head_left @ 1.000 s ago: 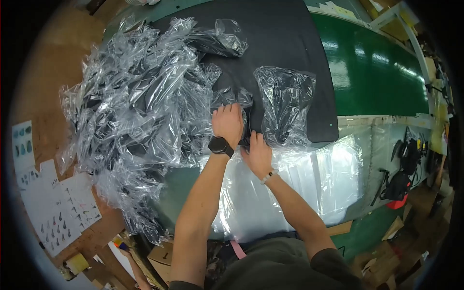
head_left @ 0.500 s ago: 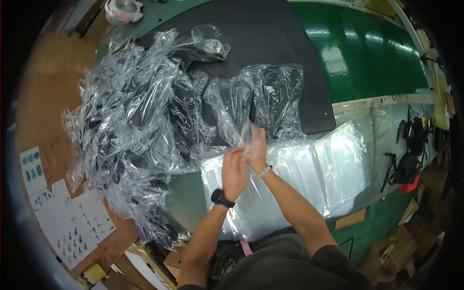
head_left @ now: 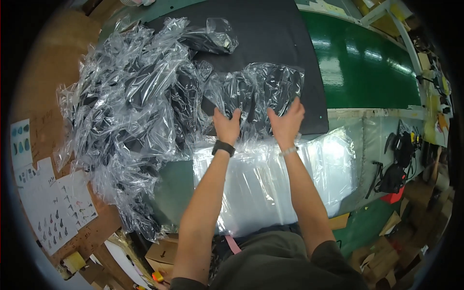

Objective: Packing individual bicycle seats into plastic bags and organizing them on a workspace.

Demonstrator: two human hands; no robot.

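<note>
One stack of flat clear bags lies nearest, at 5 o'clock from the view's centre, on the worktop. Beyond it, the left hand, at 12 o'clock, has thumb and fingers spread at the near end of a clear bag with dark contents. The right hand, at 2 o'clock, is spread wide over a second filled bag, at 1 o'clock. A heap of filled bags lies at 10 o'clock. A black mat extends farther, toward 12 o'clock.
</note>
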